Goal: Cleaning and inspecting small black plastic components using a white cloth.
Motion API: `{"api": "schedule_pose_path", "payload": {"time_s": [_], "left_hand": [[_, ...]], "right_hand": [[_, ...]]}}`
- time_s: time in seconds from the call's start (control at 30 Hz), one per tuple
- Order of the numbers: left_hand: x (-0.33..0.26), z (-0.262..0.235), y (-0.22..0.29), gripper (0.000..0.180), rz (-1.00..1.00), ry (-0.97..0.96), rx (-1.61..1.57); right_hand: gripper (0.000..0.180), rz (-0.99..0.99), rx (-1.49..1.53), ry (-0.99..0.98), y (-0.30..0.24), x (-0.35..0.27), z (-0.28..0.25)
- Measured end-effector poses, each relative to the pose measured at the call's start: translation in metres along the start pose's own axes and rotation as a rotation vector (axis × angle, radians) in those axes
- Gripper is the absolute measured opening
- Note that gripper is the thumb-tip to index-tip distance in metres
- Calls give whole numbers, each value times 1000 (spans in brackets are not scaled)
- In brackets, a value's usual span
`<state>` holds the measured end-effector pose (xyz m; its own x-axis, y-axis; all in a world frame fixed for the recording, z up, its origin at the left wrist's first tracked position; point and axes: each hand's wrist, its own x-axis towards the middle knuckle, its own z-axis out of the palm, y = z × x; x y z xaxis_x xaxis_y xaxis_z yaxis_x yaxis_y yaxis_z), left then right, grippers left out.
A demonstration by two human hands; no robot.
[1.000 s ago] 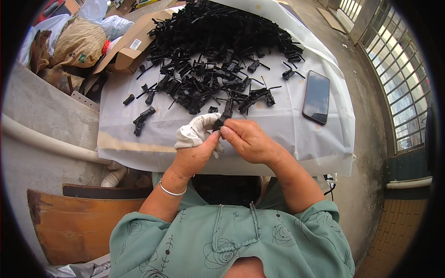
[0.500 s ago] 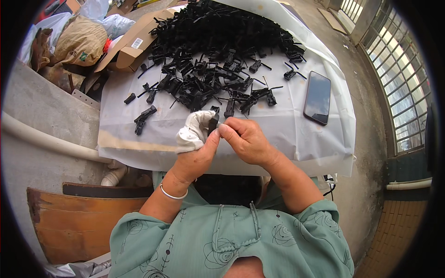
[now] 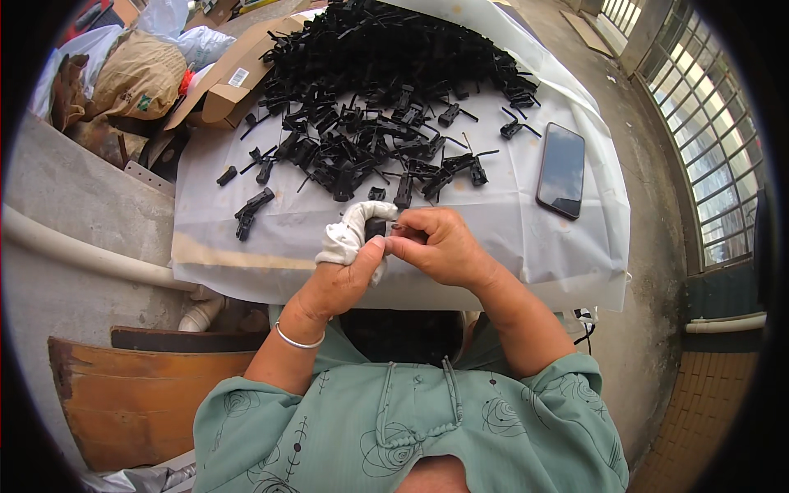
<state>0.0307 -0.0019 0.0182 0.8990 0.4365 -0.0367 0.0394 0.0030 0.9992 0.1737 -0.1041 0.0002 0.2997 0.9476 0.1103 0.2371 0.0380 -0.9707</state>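
My left hand (image 3: 349, 259), its fingers wrapped in white cloth and its thumb bare, is closed on a small black plastic part (image 3: 375, 229). Pressed against the part's right side, my right hand (image 3: 440, 246) pinches with thumb and forefinger; a small dark bit shows between its fingers, too small to name. Both hands meet just above the table's near edge. Beyond them spreads a large pile of black plastic parts (image 3: 386, 66), many with thin strips sticking out. A few loose ones, such as a black part (image 3: 253, 212), lie to the left.
A phone (image 3: 562, 171) lies on the white table sheet (image 3: 509, 222) at the right. An open cardboard box (image 3: 226, 86) stands at the far left, with bags (image 3: 140, 74) behind it. A barred window (image 3: 707, 140) is on the right, a pale pipe (image 3: 90, 251) on the left.
The black part in my left hand has tipped lower between my hands. My right fingers have curled and a small dark bit now shows at them. Both hands stay close together.
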Motion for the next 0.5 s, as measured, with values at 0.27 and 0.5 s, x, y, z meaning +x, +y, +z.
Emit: {"api": "schedule_pose_path", "payload": {"time_s": [0.27,0.5], "left_hand": [[2,-2,-14,25,72,105,38],[0,-1,-17,25,464,156,610]], "right_hand": [[25,-186,-118,-41,3,0,6],[24,-62,-127,-18,0,0,22]]}}
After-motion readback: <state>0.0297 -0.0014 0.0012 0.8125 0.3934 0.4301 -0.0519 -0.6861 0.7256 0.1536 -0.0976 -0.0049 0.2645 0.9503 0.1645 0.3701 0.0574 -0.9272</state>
